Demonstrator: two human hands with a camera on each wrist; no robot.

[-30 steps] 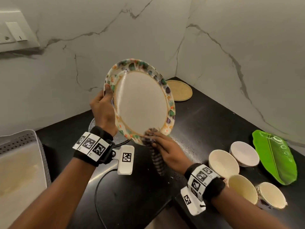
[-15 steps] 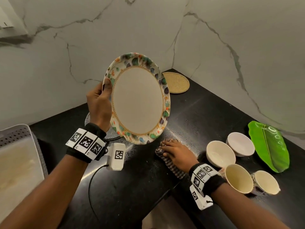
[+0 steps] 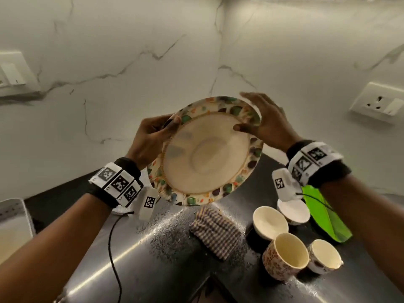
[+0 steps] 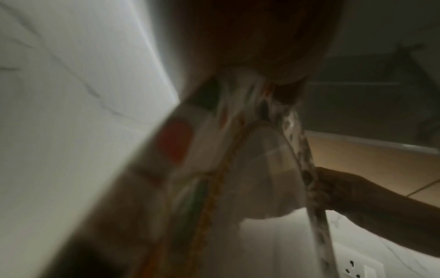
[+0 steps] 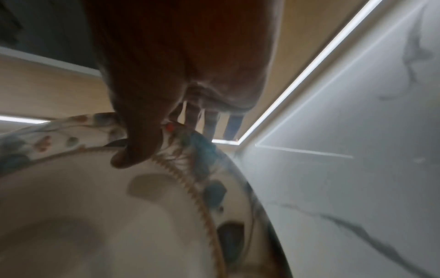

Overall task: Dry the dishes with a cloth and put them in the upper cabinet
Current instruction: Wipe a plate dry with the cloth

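Note:
A round plate (image 3: 205, 156) with a leaf-patterned rim is held up in front of the marble wall, its cream face toward me. My left hand (image 3: 153, 136) pinches its left rim, thumb on the front. My right hand (image 3: 262, 121) grips the upper right rim, thumb on the face and fingers behind. The right wrist view shows that thumb (image 5: 135, 150) on the plate (image 5: 95, 216); the left wrist view shows the plate (image 4: 250, 178) edge-on, blurred. A checked cloth (image 3: 216, 232) lies folded on the black counter (image 3: 153, 270) below.
Right of the cloth stand two cream bowls (image 3: 270, 221), two patterned cups (image 3: 286, 256) and a green leaf-shaped dish (image 3: 328, 217). A white tray (image 3: 13, 224) sits at the left edge. Wall sockets (image 3: 378, 103) are on the marble. A wooden cabinet underside (image 5: 309, 47) with a light strip is overhead.
My right hand left the cloth on the counter and came up to grip the plate's right rim. The plate rose and tilted, and my view lifted toward the wall.

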